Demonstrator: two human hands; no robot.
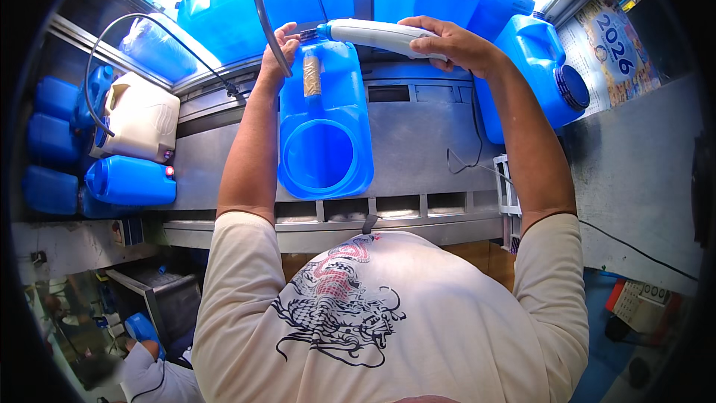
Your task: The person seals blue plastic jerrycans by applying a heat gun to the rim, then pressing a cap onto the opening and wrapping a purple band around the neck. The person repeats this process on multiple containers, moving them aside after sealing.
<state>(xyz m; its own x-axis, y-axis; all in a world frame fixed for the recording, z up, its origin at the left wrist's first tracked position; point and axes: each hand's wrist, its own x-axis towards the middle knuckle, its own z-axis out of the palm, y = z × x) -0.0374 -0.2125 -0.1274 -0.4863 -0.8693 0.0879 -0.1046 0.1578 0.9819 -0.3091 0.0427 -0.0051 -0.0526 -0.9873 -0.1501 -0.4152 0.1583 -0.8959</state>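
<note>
A blue plastic water jug [358, 117] lies before me on a steel counter, its wide round mouth [320, 154] uncovered and facing me. Tan tape wraps its handle [311, 75]. My right hand [442, 42] grips a white handheld electric tool [369, 32], which looks like a heat gun. The tool's blue nozzle [324, 31] points at the small dark cap [308, 35] on the jug's far end. Beside that cap is my left hand [281, 53], partly hidden by a hanging grey hose [264, 5]; its exact grip is unclear.
Several blue jugs [224, 22] line the window ledge. Another blue jug [526, 67] stands at right, by a wall calendar [612, 50]. A cream jug [145, 117] and a blue container [134, 179] are at left. A thin cord [474, 123] trails over the steel counter [414, 140]. Another person [151, 372] is at lower left.
</note>
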